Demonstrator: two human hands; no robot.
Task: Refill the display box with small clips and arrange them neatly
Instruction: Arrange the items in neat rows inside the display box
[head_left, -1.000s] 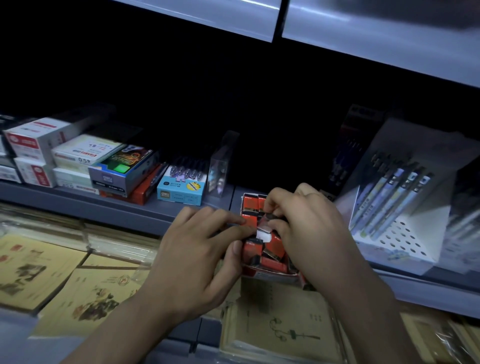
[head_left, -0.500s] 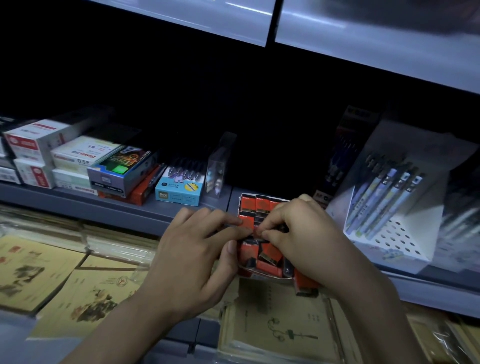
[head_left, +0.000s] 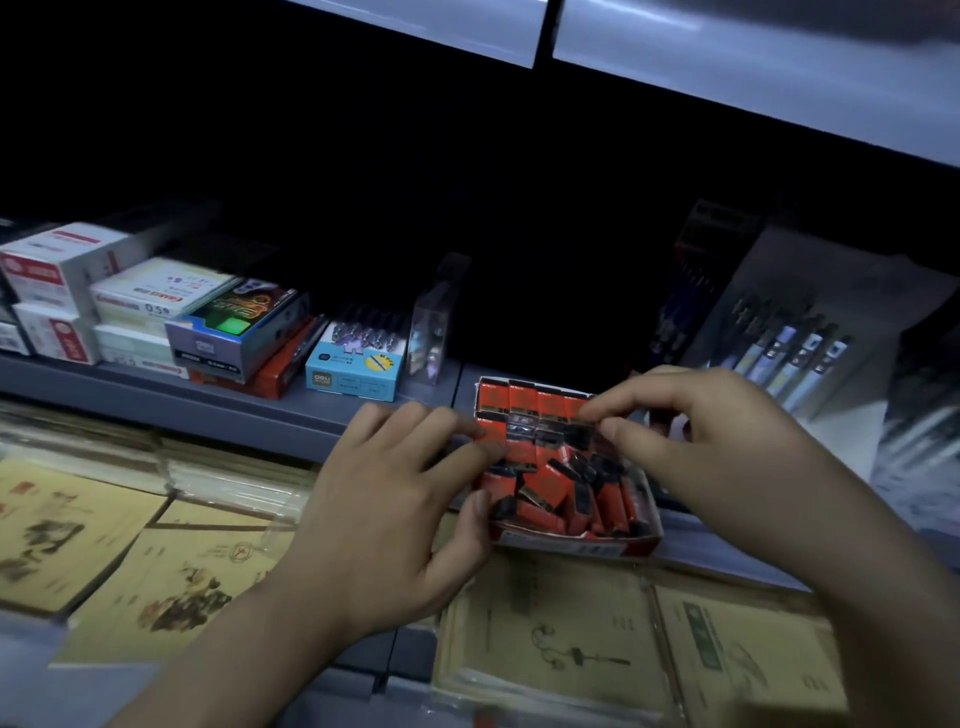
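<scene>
The display box (head_left: 576, 543) sits on the grey shelf (head_left: 260, 410) between both hands, the left hand (head_left: 395, 499) pressing straight fingers and thumb against its left wall, while the right hand (head_left: 711, 436), arched over the back rows, pinches one of the small red clip packs (head_left: 537, 402) between forefinger and thumb.

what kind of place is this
Most likely a stationery shop: a shelf holds a rack of pens and stacked boxes of supplies, wrapped notebooks lie below, and a display box of small red packs sits at its edge.
</scene>
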